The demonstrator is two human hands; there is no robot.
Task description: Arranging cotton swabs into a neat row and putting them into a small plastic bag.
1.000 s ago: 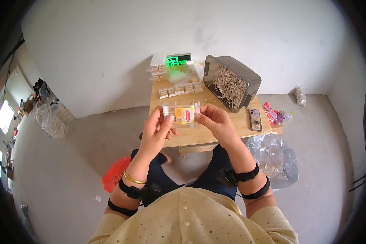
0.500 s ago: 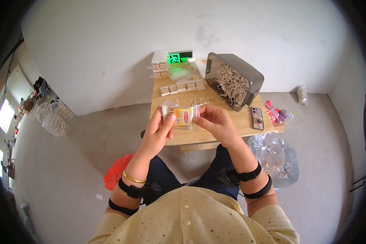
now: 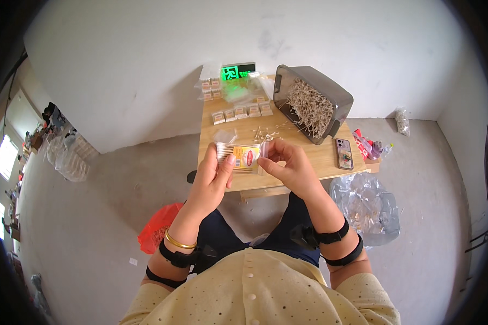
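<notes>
1. Two bare hands are raised above the near edge of a small wooden table [image 3: 320, 157], with one small clear packet [image 3: 243, 157] held between them.
2. Packet: flat, transparent, filled with thin pale sticks, with a yellow label bearing a red oval; it is held roughly level, above the table and not resting on it.
3. Left hand [image 3: 214, 176]: the fingers are curled behind the packet's left end and the thumb [image 3: 229, 162] is pressed on its front, so that end is clamped.
4. Right hand [image 3: 287, 165]: the fingertips [image 3: 269, 153] are drawn together at the packet's right end, pinched on its open flap; whether a loose stick is also pinched cannot be told.
5. Grey plastic bin [image 3: 314, 103]: tilted on the table's far right, filled with loose pale sticks; it is well apart from the hands.
6. Loose sticks [image 3: 268, 132]: a few are scattered on the table just beyond the packet.
7. Filled packets [image 3: 241, 112]: set in a row on the far part of the table, with more stacked behind them by the wall.
8. Phone [image 3: 344, 153]: laid flat near the table's right edge.
9. Clear plastic bag [image 3: 366, 208]: placed on the floor to the right of the table.
10. Red bag [image 3: 157, 233]: placed on the floor by the left knee.
</notes>
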